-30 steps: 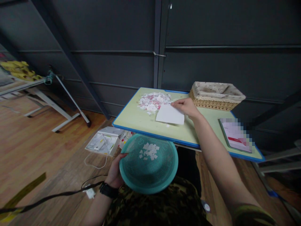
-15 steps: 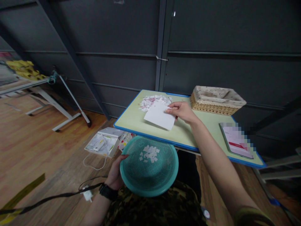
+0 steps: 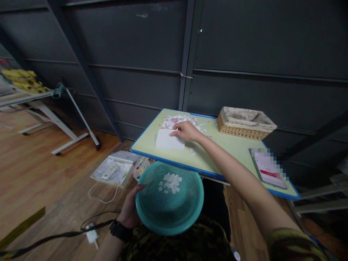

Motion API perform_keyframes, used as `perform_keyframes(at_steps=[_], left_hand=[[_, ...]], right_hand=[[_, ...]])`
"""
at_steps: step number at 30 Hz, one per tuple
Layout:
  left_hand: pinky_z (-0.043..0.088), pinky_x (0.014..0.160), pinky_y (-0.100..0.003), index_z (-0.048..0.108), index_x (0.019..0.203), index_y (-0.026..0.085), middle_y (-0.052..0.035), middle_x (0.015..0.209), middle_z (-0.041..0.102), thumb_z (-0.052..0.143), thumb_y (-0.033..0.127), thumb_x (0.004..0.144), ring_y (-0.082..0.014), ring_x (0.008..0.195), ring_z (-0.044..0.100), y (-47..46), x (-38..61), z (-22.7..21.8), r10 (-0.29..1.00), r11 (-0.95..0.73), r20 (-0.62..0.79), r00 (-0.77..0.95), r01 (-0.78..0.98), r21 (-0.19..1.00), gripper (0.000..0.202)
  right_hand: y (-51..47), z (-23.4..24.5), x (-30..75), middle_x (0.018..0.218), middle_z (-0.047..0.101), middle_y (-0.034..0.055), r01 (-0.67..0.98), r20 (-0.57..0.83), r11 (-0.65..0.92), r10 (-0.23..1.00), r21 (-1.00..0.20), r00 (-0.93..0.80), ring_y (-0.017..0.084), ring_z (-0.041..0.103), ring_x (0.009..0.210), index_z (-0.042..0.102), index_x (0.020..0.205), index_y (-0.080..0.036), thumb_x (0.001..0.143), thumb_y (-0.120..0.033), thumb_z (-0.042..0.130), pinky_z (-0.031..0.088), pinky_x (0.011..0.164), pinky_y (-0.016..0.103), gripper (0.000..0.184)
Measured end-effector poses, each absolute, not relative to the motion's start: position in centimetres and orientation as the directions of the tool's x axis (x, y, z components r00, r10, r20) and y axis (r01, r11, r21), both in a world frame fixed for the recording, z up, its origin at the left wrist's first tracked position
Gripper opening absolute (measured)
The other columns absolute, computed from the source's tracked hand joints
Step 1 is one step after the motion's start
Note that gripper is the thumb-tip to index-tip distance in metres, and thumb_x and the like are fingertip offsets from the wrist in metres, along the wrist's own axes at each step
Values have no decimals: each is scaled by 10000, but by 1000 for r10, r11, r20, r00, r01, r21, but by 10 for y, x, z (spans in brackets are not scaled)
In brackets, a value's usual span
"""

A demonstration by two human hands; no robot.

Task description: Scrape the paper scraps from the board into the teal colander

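My left hand (image 3: 132, 206) grips the left rim of a teal plastic colander (image 3: 168, 217), its thumb over the edge. Several small white paper pieces (image 3: 171, 182) lie inside the colander, below the table's front edge. Over the pale green table (image 3: 206, 156), my right hand (image 3: 186, 131) pinches the upper right part of a white card (image 3: 170, 139). The card is tilted, its lower edge close to the tabletop. Just behind it spreads a heap of white and pinkish paper scraps (image 3: 174, 120), partly hidden by the card and hand.
A cloth-lined wicker basket (image 3: 241, 130) stands at the table's back right, with a tablet (image 3: 268, 170) nearer the right corner. An open white box (image 3: 112, 173) and a cable with a white plug (image 3: 91, 233) lie on the floor at left. A dark panelled wall (image 3: 141, 43) rises behind.
My right hand has moved left with the card, which now stands more tilted in front of the scraps. More loose scraps show on the tabletop. My left hand still holds the colander.
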State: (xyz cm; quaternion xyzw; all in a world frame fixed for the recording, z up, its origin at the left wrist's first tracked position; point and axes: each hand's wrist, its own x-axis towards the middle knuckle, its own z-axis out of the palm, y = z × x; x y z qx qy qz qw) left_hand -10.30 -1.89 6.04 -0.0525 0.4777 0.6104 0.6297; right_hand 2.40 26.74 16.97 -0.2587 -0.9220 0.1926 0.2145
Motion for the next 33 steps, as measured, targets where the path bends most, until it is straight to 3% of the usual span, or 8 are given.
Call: perform_keyframes(at_steps=[5, 11, 18, 25, 33], left_hand=[[593, 788, -436, 672, 1033, 108, -110, 785, 798, 611, 165, 809, -287, 724, 757, -19, -101, 60, 721, 249, -661, -207, -813, 526, 239], [596, 731, -399, 691, 923, 137, -89, 714, 780, 633, 158, 794, -274, 670, 745, -19, -101, 54, 721, 252, -661, -210, -808, 532, 143], [591, 650, -377, 680, 848, 126, -69, 641, 756, 626, 186, 809, -254, 579, 722, -17, -100, 53, 692, 293, -701, -172, -820, 491, 89], [590, 719, -411, 684, 1045, 116, -76, 742, 791, 657, 169, 788, -302, 728, 754, -18, -103, 47, 735, 247, -658, -163, -839, 484, 264], [588, 670, -405, 693, 974, 98, -97, 705, 777, 636, 187, 802, -294, 653, 743, -19, -102, 49, 714, 256, -677, -178, -833, 490, 202]], right_hand=[[285, 172, 39, 744, 683, 47, 432, 282, 764, 600, -480, -748, 153, 549, 682, 738, 792, -148, 786, -318, 699, 327, 631, 274, 175], [298, 192, 72, 672, 621, 12, 382, 209, 614, 676, -691, -707, 130, 517, 594, 699, 819, -155, 763, -413, 686, 351, 556, 261, 264], [280, 199, 74, 725, 674, 20, 355, 296, 764, 566, -539, -769, 150, 580, 688, 677, 736, -162, 732, -193, 675, 385, 646, 258, 32], [252, 180, 42, 712, 678, 14, 369, 360, 826, 529, -426, -768, 140, 575, 685, 696, 760, -165, 767, -113, 640, 343, 662, 247, 77], [263, 167, 33, 687, 655, -2, 332, 341, 799, 536, -502, -772, 123, 533, 647, 685, 742, -153, 760, -145, 654, 323, 640, 234, 37]])
